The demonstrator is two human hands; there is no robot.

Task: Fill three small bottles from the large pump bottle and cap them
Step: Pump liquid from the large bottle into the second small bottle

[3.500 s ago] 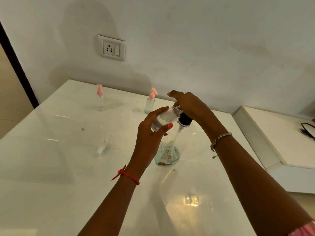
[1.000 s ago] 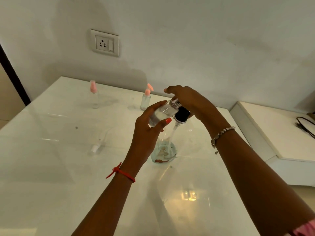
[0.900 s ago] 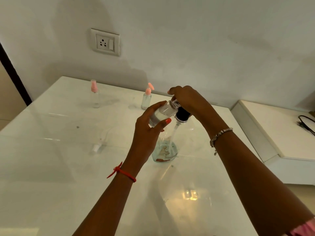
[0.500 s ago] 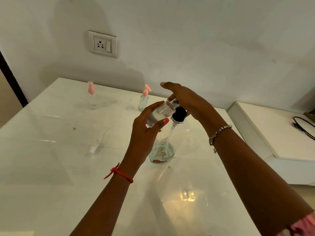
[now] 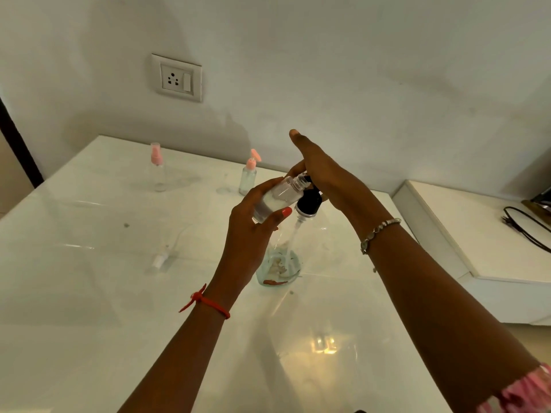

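Near the middle of the bench (image 5: 89, 293), somewhat toward its right edge, the large pump bottle (image 5: 280, 265) stands with only a shallow pool of liquid in its base. Your right grip (image 5: 323, 174) lies over the black pump head (image 5: 308, 201) with fingers straight, pressing rather than clasping. Your left grip (image 5: 253, 228) is wrapped round the small bottle (image 5: 275, 199), which you hold in the air just beside the pump head, tilted so its open neck points at the spout. The spout is hidden under your right palm, so whether it sits inside the neck cannot be told. That is your first risk: if the narrow neck is off line, a stroke would likely send liquid over your fingers and onto the glossy bench. Nothing steadies the big bottle's body, so an off-centre push from a flat palm could rock or tip it. With so little left inside, the pump may draw air and spit. Tilt the small bottle any further and what it already holds could run out of the neck. A loose cap (image 5: 159, 260) with its tube lies toward the left edge, well apart from your hands; wet fingers may fumble it. Two pink-capped bottles (image 5: 157, 174) (image 5: 247, 180) stand near the far edge.
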